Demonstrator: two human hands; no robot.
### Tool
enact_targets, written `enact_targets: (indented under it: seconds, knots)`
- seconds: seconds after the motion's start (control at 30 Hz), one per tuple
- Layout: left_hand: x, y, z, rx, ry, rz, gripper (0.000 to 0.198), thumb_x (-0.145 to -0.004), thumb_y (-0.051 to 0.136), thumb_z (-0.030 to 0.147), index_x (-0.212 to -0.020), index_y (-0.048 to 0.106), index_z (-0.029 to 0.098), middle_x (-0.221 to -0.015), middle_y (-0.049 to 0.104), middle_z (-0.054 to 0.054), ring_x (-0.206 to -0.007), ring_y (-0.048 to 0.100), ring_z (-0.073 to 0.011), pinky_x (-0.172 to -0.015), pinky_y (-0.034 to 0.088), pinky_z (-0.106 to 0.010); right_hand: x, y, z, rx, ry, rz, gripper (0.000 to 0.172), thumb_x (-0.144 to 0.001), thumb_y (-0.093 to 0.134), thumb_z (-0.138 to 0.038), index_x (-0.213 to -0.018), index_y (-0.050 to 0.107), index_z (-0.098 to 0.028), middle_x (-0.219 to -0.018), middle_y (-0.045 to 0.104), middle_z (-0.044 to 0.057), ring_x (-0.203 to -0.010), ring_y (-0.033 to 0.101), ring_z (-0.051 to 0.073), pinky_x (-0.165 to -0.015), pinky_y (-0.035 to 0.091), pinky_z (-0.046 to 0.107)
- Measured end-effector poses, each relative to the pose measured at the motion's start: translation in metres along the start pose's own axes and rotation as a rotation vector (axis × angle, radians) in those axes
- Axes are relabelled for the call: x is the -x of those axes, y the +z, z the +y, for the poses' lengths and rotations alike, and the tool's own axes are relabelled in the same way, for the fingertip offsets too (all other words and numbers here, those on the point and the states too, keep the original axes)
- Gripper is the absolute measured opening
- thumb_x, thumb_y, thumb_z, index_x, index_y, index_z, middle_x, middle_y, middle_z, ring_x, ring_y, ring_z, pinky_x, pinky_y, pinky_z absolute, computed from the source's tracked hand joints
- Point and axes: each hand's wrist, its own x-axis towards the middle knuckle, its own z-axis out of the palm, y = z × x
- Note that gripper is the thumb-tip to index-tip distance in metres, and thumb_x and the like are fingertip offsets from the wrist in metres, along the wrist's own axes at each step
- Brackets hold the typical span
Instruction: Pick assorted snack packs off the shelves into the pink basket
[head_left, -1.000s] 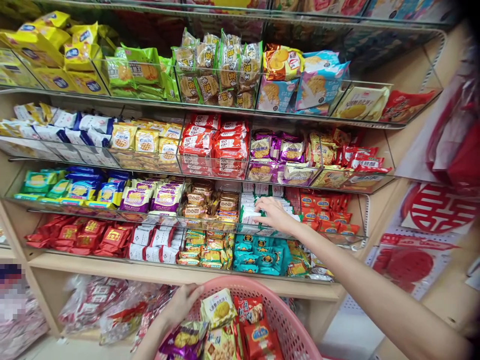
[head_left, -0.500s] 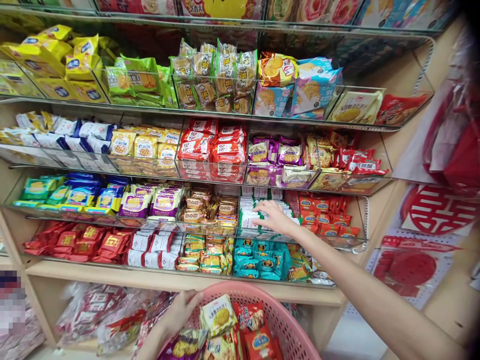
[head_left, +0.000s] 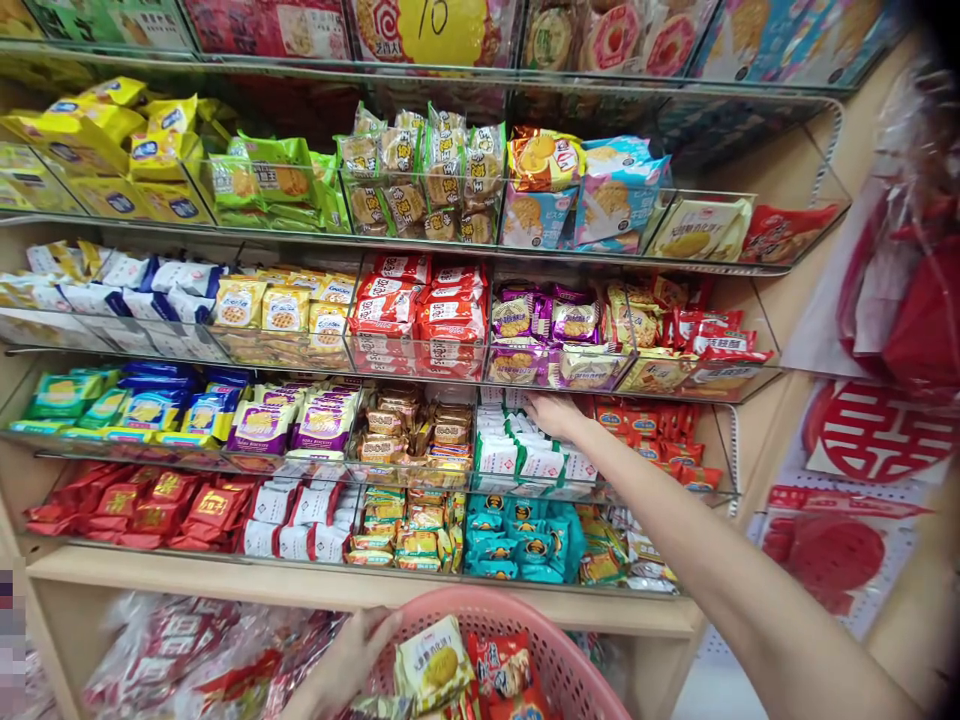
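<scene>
My left hand point(head_left: 361, 650) is closed over the left rim of a pink plastic basket point(head_left: 525, 625). Inside the basket lie a cream biscuit packet point(head_left: 433, 662), red packets point(head_left: 502, 668) and others cut off by the lower edge. My right hand point(head_left: 559, 414) reaches into the shelf bin of small white and green packets point(head_left: 517, 452). It is over the rear of these packets, just under the shelf above. Its fingertips are partly hidden there, so whether they grip a packet cannot be seen.
Orange-red packets point(head_left: 652, 430) sit right of my right hand, brown packets point(head_left: 386, 430) to its left. Teal packets point(head_left: 517, 540) fill the bin below. Clear dividers and a clear shelf front point(head_left: 540, 370) border the bins. Red decorations point(head_left: 885, 435) hang at the right.
My right hand has moved from above the front of the white and green packets to their rear. The view has tilted slightly up, so the basket sits lower. My left hand stays on the rim.
</scene>
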Motion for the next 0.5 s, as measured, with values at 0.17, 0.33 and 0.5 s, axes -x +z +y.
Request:
enact_targets:
  seconds: [0.17, 0.33, 0.5]
  knots:
    - [0.0, -0.001, 0.0, 0.04, 0.008, -0.012, 0.05, -0.081, 0.036, 0.057, -0.083, 0.064, 0.015, -0.089, 0.067, -0.002, -0.09, 0.053, -0.0199, -0.081, 0.039, -0.023, -0.014, 0.004, -0.004, 0.058, 0.033, -0.019, 0.041, -0.081, 0.039, -0.014, -0.121, 0.048, -0.014, -0.12, 0.056, 0.017, -0.107, 0.052, 0.029, -0.087, 0.04, 0.037]
    - [0.0, -0.002, 0.0, -0.014, 0.004, -0.006, 0.052, -0.081, 0.035, 0.058, -0.077, 0.062, 0.014, -0.083, 0.065, -0.002, -0.083, 0.053, -0.0186, -0.076, 0.039, -0.023, -0.013, 0.001, -0.007, 0.083, 0.039, -0.018, 0.039, -0.08, 0.042, -0.013, -0.118, 0.05, -0.014, -0.115, 0.059, 0.018, -0.104, 0.055, 0.028, -0.087, 0.041, 0.037]
    - [-0.001, -0.001, -0.003, -0.083, -0.012, 0.019, 0.053, -0.08, 0.032, 0.06, -0.072, 0.058, 0.015, -0.073, 0.06, 0.0, -0.076, 0.05, -0.0166, -0.069, 0.039, -0.022, -0.006, -0.001, -0.01, 0.08, -0.003, 0.022, 0.042, -0.078, 0.042, -0.011, -0.119, 0.048, -0.014, -0.116, 0.059, 0.016, -0.106, 0.054, 0.026, -0.094, 0.037, 0.038]
